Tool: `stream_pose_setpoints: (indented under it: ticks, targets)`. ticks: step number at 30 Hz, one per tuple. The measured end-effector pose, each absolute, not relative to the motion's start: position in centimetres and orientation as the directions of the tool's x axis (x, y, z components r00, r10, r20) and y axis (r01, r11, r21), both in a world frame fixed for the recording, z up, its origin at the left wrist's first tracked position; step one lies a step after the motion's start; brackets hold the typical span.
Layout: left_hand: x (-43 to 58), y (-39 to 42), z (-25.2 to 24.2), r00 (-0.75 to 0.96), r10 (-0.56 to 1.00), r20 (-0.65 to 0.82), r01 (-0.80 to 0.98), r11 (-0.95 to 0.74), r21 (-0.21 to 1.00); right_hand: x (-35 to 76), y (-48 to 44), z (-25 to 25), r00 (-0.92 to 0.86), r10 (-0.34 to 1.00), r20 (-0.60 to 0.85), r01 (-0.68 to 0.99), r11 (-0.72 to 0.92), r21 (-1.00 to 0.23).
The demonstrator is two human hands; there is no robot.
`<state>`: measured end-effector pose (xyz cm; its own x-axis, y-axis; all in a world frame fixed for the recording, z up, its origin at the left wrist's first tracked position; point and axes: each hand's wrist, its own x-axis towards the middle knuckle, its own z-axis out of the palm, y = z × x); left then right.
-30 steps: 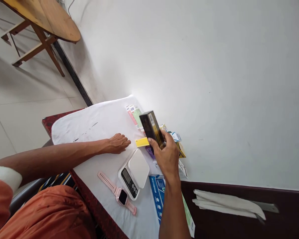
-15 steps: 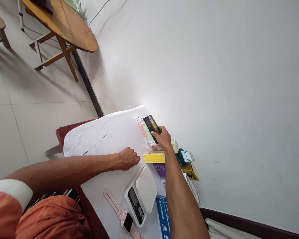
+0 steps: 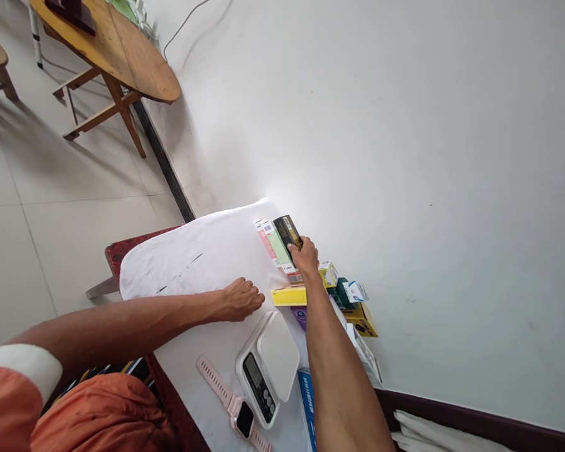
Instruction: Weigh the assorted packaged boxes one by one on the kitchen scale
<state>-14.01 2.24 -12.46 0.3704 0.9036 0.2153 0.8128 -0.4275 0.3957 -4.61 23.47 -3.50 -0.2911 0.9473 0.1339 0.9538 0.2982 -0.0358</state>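
My right hand [image 3: 305,256] grips a thin black box [image 3: 285,230], its thumb lying across the face and its fingers hidden behind the far edge. The black box partly covers a green-and-white box [image 3: 276,242] and is beside a pink-and-white box [image 3: 266,241]. Below them lies a yellow box [image 3: 289,296], partly behind my right forearm. My left hand [image 3: 242,300] rests on the white cloth with its fingers curled in, and nothing shows in it. Near it stand a white kitchen scale [image 3: 258,370] and a pink smartwatch [image 3: 235,405].
Along the wall side are a purple box [image 3: 300,317], a blue box [image 3: 306,398], a dark green box [image 3: 343,293] and a yellow-black box [image 3: 361,319]. A white wall [image 3: 405,157] borders the table's right. A wooden folding table [image 3: 141,63] stands at the upper left.
My right hand has shifted the black box slightly to the right, so more of the green-and-white box shows. My left hand stays in place. The view has moved a little.
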Motion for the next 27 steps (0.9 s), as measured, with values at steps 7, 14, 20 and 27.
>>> stream_pose_setpoints:
  ticks: [7, 14, 20, 27]
  targets:
    - [-13.6, 2.5, -13.2, 0.357, 0.905, 0.233, 0.810, -0.424, 0.404, -3.6, 24.9, -3.7, -0.336, 0.940, 0.066, 0.941, 0.338, -0.025]
    - [-13.7, 2.3, -12.8, 0.363, 0.906, 0.217, 0.818, -0.422, 0.392, -3.6, 25.5, -2.6, -0.397, 0.918, 0.014, 0.917, 0.397, -0.044]
    - [-13.9, 2.0, -12.3, 0.363, 0.908, 0.210, 0.821, -0.418, 0.389, -3.9, 25.4, -1.8, -0.446, 0.895, -0.005, 0.893, 0.444, -0.074]
    - [-13.8, 2.0, -12.4, 0.358, 0.908, 0.218, 0.814, -0.418, 0.404, -4.8, 26.1, -2.5, -0.457, 0.888, 0.049, 0.884, 0.460, -0.086]
